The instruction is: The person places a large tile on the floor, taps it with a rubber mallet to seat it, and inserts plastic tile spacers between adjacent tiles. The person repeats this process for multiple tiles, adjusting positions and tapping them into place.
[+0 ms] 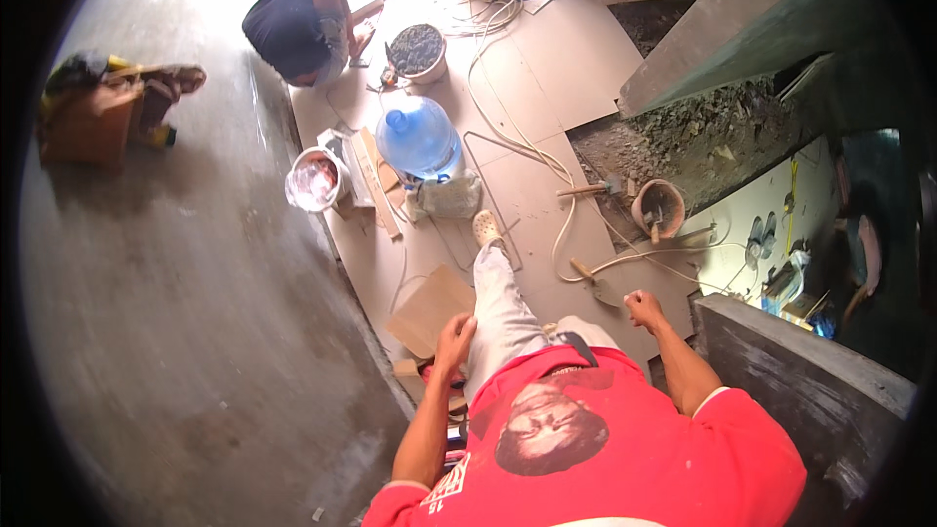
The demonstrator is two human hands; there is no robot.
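Observation:
Beside my light trouser leg (503,303), my left hand (455,342) hangs with its fingers loosely curled together, and nothing shows in it. A piece of brown cardboard (429,310) lies just beyond that hand. My right hand (642,309) is closed in a loose fist, with nothing visible in it. Nearest to it is a trowel (607,291), lying apart from the hand on the tiles, its wooden handle pointing away from me. My foot, in a beige clog (487,227), is stretched forward on the floor.
Ahead stand a blue water jug (418,140), a white bucket (340,164) and a bucket of dark mix (444,66). Cables (547,161) cross the tiles. An orange bucket (672,197) borders broken ground (703,141). A person (288,27) crouches far left; a concrete wall (185,283) runs along the left.

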